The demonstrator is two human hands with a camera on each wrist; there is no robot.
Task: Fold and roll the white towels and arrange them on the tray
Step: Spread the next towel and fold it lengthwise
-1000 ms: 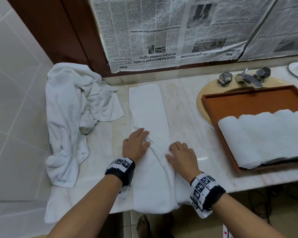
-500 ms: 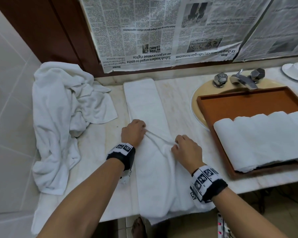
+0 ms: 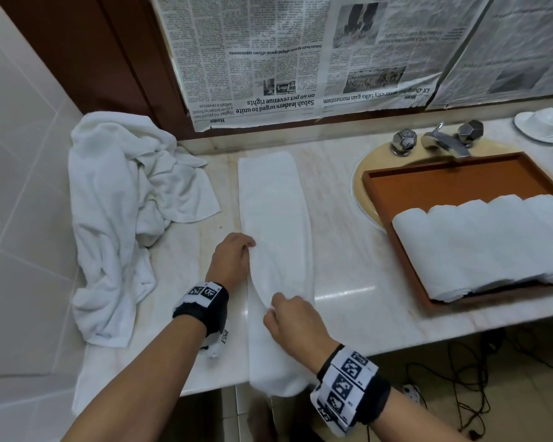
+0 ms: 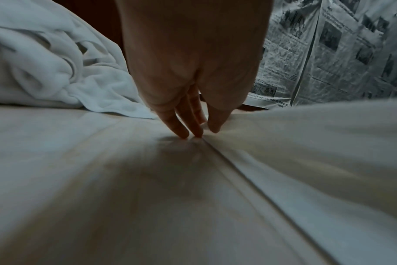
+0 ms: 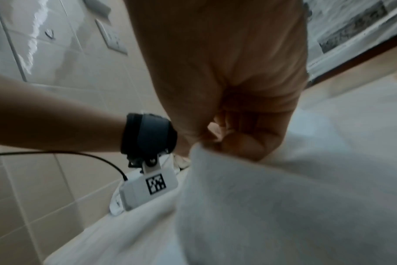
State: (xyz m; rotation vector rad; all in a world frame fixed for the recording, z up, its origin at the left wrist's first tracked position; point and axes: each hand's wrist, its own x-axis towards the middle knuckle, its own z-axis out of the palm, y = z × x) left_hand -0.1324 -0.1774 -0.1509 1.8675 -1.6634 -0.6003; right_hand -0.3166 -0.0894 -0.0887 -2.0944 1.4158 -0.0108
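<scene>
A long white towel (image 3: pixel 273 199), folded into a narrow strip, lies on the marble counter (image 3: pixel 348 237) with its near end hanging over the front edge. My left hand (image 3: pixel 237 256) is at the strip's left edge, where fingertips (image 4: pixel 185 131) and thumb pinch the towel (image 4: pixel 306 143). Nearer to me, my right hand (image 3: pixel 284 314) pinches a fold of the towel (image 5: pixel 272 206) between thumb and fingers (image 5: pixel 240 145). The brown tray (image 3: pixel 460 183) sits over the sink at the right and holds several rolled white towels (image 3: pixel 479 240) in a row.
A heap of unfolded white towels (image 3: pixel 115 212) covers the counter's left end by the tiled wall. A chrome tap (image 3: pixel 441 141) stands behind the tray, with a white dish (image 3: pixel 543 124) at the far right. Newspaper (image 3: pixel 300 59) covers the back wall. Cables (image 3: pixel 460 387) lie on the floor.
My right hand has drawn the towel's fold leftward and toward me, so the near part of the strip is narrower. My left hand stays at the left edge.
</scene>
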